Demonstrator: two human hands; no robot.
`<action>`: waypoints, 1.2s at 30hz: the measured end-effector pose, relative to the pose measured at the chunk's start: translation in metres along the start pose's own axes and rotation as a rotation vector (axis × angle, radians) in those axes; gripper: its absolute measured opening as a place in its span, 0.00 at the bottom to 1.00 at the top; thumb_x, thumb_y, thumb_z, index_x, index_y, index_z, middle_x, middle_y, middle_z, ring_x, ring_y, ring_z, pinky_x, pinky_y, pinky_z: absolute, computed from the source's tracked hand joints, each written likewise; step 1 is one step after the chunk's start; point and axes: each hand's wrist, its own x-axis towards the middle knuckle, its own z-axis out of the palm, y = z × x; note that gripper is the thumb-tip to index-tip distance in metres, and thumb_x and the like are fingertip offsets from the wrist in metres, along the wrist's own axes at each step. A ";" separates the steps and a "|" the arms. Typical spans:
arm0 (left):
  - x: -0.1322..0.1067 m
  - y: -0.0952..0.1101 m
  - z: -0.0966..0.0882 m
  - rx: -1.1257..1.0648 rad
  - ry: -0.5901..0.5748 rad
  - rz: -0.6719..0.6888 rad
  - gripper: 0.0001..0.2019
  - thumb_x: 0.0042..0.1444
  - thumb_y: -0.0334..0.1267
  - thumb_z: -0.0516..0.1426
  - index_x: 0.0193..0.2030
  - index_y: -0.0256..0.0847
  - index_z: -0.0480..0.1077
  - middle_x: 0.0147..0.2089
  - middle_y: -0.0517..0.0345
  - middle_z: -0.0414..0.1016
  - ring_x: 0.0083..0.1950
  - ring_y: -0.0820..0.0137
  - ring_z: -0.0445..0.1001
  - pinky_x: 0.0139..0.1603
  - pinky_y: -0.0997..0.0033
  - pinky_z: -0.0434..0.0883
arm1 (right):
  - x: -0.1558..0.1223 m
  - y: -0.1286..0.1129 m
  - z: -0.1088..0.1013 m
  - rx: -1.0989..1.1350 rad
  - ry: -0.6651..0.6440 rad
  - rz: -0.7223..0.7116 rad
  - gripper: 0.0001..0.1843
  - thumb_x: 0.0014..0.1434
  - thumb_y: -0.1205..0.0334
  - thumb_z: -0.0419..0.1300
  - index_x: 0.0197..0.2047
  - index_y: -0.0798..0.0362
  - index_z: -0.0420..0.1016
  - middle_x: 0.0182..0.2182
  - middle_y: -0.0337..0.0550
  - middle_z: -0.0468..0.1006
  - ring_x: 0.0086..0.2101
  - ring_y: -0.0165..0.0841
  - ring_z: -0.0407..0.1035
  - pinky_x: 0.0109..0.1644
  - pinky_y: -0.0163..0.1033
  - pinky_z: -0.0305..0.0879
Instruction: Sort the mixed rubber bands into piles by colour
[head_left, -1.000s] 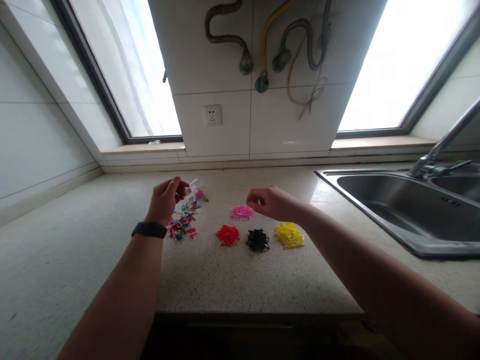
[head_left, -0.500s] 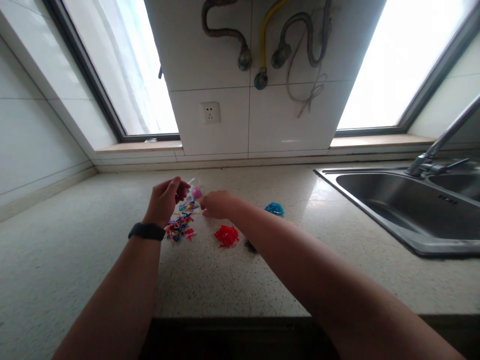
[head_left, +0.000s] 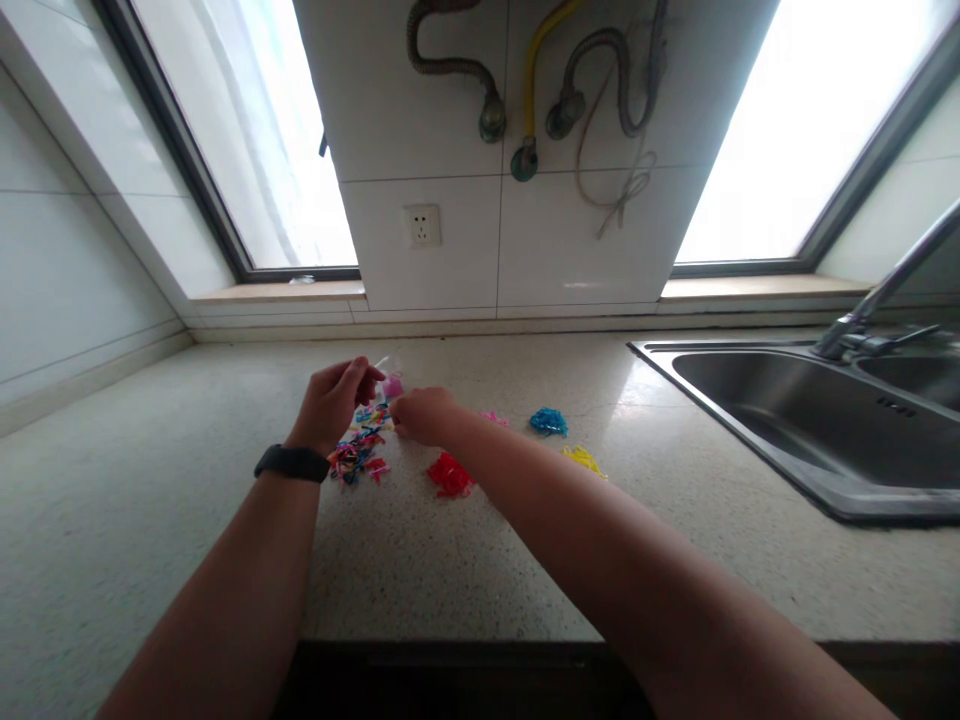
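Bordering the left side of the work area, a dark-framed window (head_left: 247, 130) is admitting daylight above the speckled countertop (head_left: 450, 580). A black wristband (head_left: 292, 463) is encircling the left wrist. The left hand (head_left: 335, 402) is hovering over the counter beside the mixed pile, its fingers curling inward and its thumb lying close to them; whether they are gripping anything cannot be told. The mixed pile (head_left: 360, 452) of small multicoloured pieces is lying on the counter, extending from beside the left hand toward the near edge. A clear bag (head_left: 384, 364) and a pink object (head_left: 392, 384) are lying just beyond this pile, near the left fingertips. The right hand (head_left: 422, 413) is pointing leftward and down at the far right part of the mixed pile, its fingers bunching narrowly; whether a piece is sitting between them cannot be told. A red pile (head_left: 449, 475) is lying nearer the edge, just left of the right forearm. A pink pile (head_left: 495, 418) is showing partly behind that forearm. A blue pile (head_left: 549, 421) is lying beyond the forearm, and a yellow pile (head_left: 582, 459) is emerging partly from behind it. A steel sink (head_left: 780, 420) is occupying the right side, its faucet (head_left: 892, 275) leaning over it.
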 end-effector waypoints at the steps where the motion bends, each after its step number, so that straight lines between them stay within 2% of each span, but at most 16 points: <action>1: 0.000 -0.001 0.000 0.002 -0.004 0.004 0.17 0.62 0.45 0.54 0.28 0.37 0.76 0.21 0.58 0.68 0.22 0.74 0.65 0.22 0.75 0.61 | 0.000 0.000 0.000 0.003 0.001 -0.001 0.15 0.63 0.54 0.57 0.48 0.52 0.80 0.49 0.53 0.81 0.48 0.46 0.76 0.47 0.47 0.72; 4: 0.001 -0.004 -0.002 0.005 -0.017 0.011 0.17 0.62 0.45 0.54 0.29 0.37 0.76 0.22 0.58 0.68 0.22 0.74 0.65 0.22 0.76 0.61 | 0.001 -0.002 0.001 0.013 0.004 0.005 0.17 0.63 0.53 0.58 0.49 0.51 0.79 0.49 0.53 0.81 0.47 0.45 0.76 0.46 0.45 0.72; 9: 0.000 -0.003 -0.001 0.002 -0.013 0.009 0.17 0.62 0.45 0.54 0.29 0.37 0.75 0.22 0.58 0.67 0.22 0.74 0.64 0.22 0.75 0.61 | 0.002 -0.006 0.004 0.017 0.020 0.012 0.17 0.64 0.59 0.55 0.50 0.55 0.79 0.48 0.57 0.81 0.47 0.45 0.77 0.45 0.45 0.71; 15: 0.001 -0.003 -0.001 0.014 -0.018 0.009 0.17 0.62 0.46 0.54 0.30 0.38 0.76 0.22 0.58 0.68 0.22 0.73 0.65 0.23 0.74 0.62 | -0.015 0.016 -0.005 0.054 0.049 -0.015 0.14 0.62 0.58 0.57 0.45 0.52 0.82 0.43 0.50 0.84 0.42 0.41 0.77 0.42 0.39 0.66; 17: 0.001 -0.004 0.000 0.015 -0.023 0.014 0.17 0.62 0.47 0.54 0.30 0.38 0.77 0.22 0.58 0.69 0.22 0.73 0.65 0.23 0.74 0.62 | -0.029 0.029 -0.012 0.139 0.079 -0.023 0.13 0.62 0.58 0.58 0.44 0.52 0.83 0.40 0.47 0.84 0.39 0.36 0.76 0.41 0.36 0.64; 22: 0.000 -0.007 0.001 0.022 -0.064 0.027 0.18 0.62 0.46 0.54 0.30 0.37 0.77 0.22 0.58 0.68 0.22 0.74 0.65 0.23 0.74 0.62 | -0.081 0.065 -0.023 0.516 0.141 0.013 0.10 0.60 0.62 0.62 0.41 0.58 0.82 0.31 0.44 0.82 0.30 0.28 0.71 0.35 0.33 0.62; 29: 0.000 -0.010 0.003 0.063 -0.086 0.044 0.17 0.61 0.46 0.54 0.30 0.37 0.77 0.21 0.58 0.69 0.22 0.73 0.66 0.24 0.74 0.63 | -0.160 0.099 -0.027 0.936 0.257 0.178 0.14 0.58 0.52 0.64 0.38 0.55 0.80 0.25 0.39 0.75 0.24 0.26 0.64 0.27 0.33 0.61; 32: -0.001 -0.011 0.004 0.088 -0.117 0.073 0.17 0.62 0.46 0.54 0.31 0.37 0.77 0.22 0.58 0.69 0.23 0.73 0.66 0.25 0.74 0.64 | -0.181 0.103 -0.034 1.110 0.405 0.216 0.15 0.56 0.49 0.65 0.35 0.53 0.77 0.25 0.39 0.74 0.24 0.26 0.63 0.26 0.34 0.61; 36: -0.003 -0.012 0.005 0.137 -0.133 0.098 0.18 0.63 0.47 0.54 0.31 0.38 0.77 0.21 0.59 0.68 0.23 0.73 0.66 0.25 0.74 0.64 | -0.193 0.104 -0.036 1.279 0.589 0.209 0.16 0.55 0.47 0.65 0.31 0.51 0.71 0.25 0.37 0.70 0.23 0.25 0.61 0.25 0.35 0.59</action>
